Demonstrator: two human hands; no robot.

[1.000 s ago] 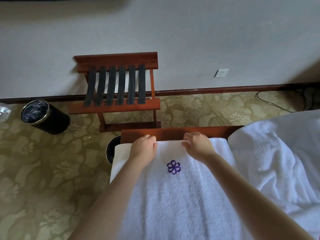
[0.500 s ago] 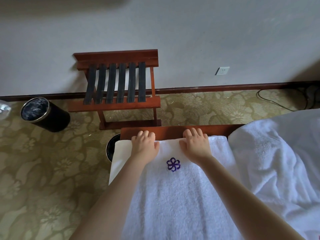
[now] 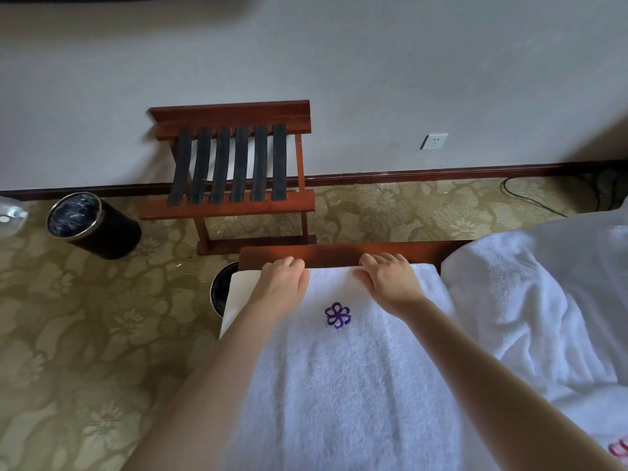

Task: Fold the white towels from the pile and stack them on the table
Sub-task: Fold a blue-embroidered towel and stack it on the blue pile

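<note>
The right hand's fingers (image 3: 384, 259) lie nearly straight and a little spread, flat on the far edge of the white towel (image 3: 339, 385), thumb tucked alongside. The left hand's fingers (image 3: 285, 264) bend down over that same edge with the tips hidden, so I cannot tell whether they grip the cloth or only press it. The left hand (image 3: 283, 283) and right hand (image 3: 390, 283) sit side by side, apart, with the purple flower (image 3: 337, 315) stitched into the towel just nearer the person, between the wrists.

The towel is thick white terry, spread smooth and flat on the counter (image 3: 339, 254). Its long axis runs from the person straight toward the wall, with the short far edge lying just short of the counter's dark wood rim. A cream layer (image 3: 238, 290) shows from under it at the left.

Just to the right, a rumpled pile of white towels (image 3: 526, 300) rests. Beyond the counter, on the patterned carpet, stand a wooden luggage rack (image 3: 234, 164) and a black bin (image 3: 91, 226).
</note>
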